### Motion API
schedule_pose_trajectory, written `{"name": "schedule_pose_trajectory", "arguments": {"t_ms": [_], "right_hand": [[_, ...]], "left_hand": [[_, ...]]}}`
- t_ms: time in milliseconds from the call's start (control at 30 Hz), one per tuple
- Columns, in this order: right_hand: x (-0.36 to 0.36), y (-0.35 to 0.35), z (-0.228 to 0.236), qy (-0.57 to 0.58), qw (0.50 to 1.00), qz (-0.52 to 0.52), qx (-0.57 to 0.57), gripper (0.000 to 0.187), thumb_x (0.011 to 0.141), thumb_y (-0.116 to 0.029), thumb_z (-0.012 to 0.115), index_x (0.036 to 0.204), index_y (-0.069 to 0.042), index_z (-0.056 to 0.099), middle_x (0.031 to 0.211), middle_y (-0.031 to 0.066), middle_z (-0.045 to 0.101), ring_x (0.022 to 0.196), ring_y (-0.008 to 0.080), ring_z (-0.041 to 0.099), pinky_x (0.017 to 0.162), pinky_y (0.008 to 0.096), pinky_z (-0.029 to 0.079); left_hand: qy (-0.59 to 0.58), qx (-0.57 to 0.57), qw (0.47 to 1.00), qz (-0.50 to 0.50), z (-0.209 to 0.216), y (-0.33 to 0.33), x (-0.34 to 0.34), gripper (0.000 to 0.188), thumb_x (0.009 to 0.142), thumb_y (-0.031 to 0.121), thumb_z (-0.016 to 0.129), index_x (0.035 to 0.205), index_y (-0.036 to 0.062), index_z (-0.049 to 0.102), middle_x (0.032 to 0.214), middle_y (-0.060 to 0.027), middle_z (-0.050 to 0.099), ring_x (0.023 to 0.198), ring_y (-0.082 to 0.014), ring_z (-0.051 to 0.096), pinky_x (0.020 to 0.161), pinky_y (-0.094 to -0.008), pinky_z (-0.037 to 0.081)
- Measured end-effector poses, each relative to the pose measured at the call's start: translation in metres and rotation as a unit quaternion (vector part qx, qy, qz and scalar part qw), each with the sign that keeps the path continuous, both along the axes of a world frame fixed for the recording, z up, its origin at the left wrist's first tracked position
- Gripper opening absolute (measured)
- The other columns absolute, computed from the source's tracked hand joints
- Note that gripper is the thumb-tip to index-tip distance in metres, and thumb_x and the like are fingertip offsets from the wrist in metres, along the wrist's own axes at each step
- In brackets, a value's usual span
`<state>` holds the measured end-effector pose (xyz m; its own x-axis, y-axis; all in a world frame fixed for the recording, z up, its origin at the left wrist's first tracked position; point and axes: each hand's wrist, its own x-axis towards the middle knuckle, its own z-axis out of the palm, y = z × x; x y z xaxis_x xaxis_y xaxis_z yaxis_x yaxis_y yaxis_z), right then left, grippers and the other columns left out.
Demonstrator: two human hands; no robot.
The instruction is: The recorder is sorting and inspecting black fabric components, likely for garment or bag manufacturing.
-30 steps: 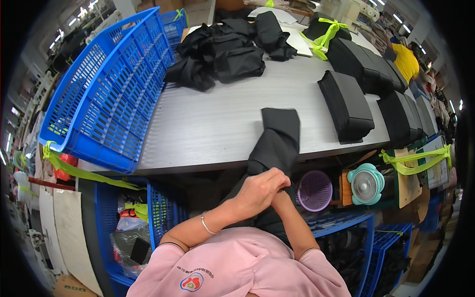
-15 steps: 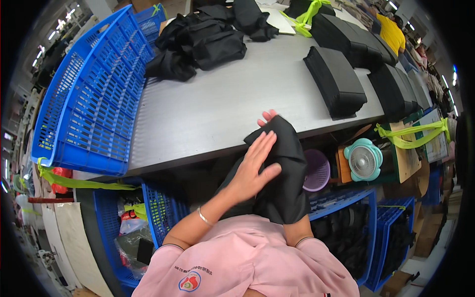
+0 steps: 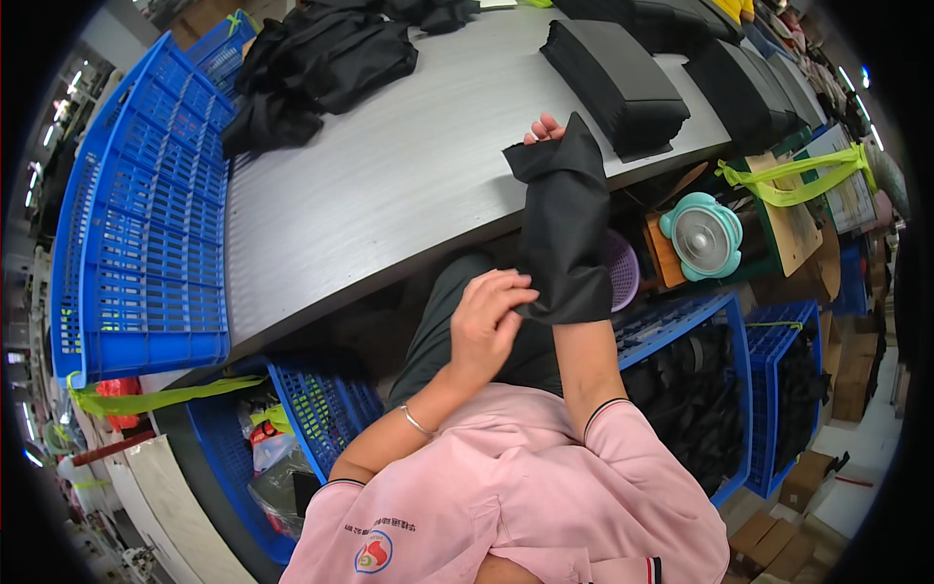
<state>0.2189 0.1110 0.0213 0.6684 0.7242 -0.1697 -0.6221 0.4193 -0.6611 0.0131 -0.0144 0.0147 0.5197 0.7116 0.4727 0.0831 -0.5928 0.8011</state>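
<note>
A black fabric sleeve-like piece (image 3: 569,229) covers my right forearm from below the elbow to the hand. At its upper end the bent fingertips of my right hand (image 3: 545,128) show against the cloth edge, and the rest of the hand is hidden inside. My left hand (image 3: 486,316) is beside the lower hem, its fingertips at the cloth edge and its thumb held apart. A silver bangle (image 3: 416,420) circles my left wrist. The black piece hangs in front of the table's near edge, over my lap.
A grey table (image 3: 389,195) bears a heap of loose black cloth (image 3: 326,58) and a stack of folded black pieces (image 3: 623,88). A blue crate (image 3: 146,224) stands at left. Below are a purple basket (image 3: 621,271), a teal fan (image 3: 702,237) and a blue crate of black pieces (image 3: 681,409).
My right arm has stretched forward with the black piece around it. My left hand has slid from the middle of the cloth down to its lower hem. The view has shifted.
</note>
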Motion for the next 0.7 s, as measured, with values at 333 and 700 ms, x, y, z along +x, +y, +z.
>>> {"name": "schedule_pose_trajectory", "arguments": {"t_ms": [333,700], "right_hand": [[-0.155,-0.072,-0.037,-0.281,0.959,0.013,-0.022,0.035,0.098,-0.006,0.054,0.131,0.005,0.053,0.127,0.0142,0.057,0.122,0.0181,0.052,0.105,0.0284,0.041],[-0.101,-0.211,-0.042,-0.203,0.907,0.352,-0.110,0.031,0.102,-0.021,0.055,0.122,0.002,0.055,0.120,0.0089,0.053,0.103,0.0133,0.057,0.087,0.0314,0.052]], "left_hand": [[-0.383,-0.362,0.843,0.103,-0.002,0.106,0.016,0.011,0.098,0.001,0.055,0.107,-0.0012,0.062,0.094,-0.0018,0.063,0.084,-0.0057,0.057,0.073,-0.0207,0.047],[-0.279,-0.278,0.893,0.215,0.021,0.145,-0.048,0.008,0.091,0.007,0.072,0.089,0.0009,0.067,0.077,0.0032,0.064,0.067,-0.0013,0.053,0.059,-0.0176,0.042]]}}
